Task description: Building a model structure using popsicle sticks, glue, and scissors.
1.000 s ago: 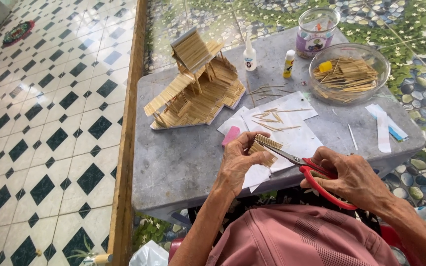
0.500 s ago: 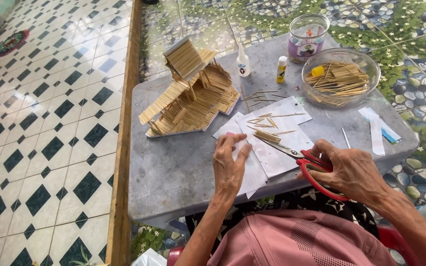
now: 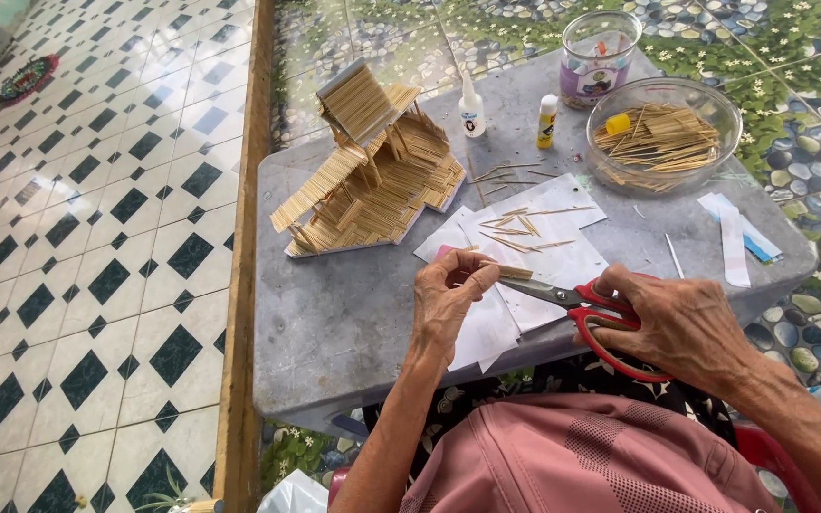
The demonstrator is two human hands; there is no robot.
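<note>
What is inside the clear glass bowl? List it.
The glass bowl holds a loose heap of thin wooden sticks and a small yellow cap. Anything beneath the heap is covered.

- Stick house (image 3: 372, 171) on the table (image 3: 334, 313), beyond the left hand (image 3: 447, 302).
- Bowl of sticks (image 3: 662, 138) far beyond the right hand (image 3: 681, 323).
- Paper sheets (image 3: 563, 266) lie between both hands.

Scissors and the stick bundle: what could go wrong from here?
1. The red-handled scissors in the right hand point their blades at the left hand, which pinches the small stick bundle close to the tips; a nick looks possible.
2. Loose cut sticks lie on the white paper sheets; a sweep of either hand might scatter them.
3. The sheets overhang the table edge and could slide off.
</note>
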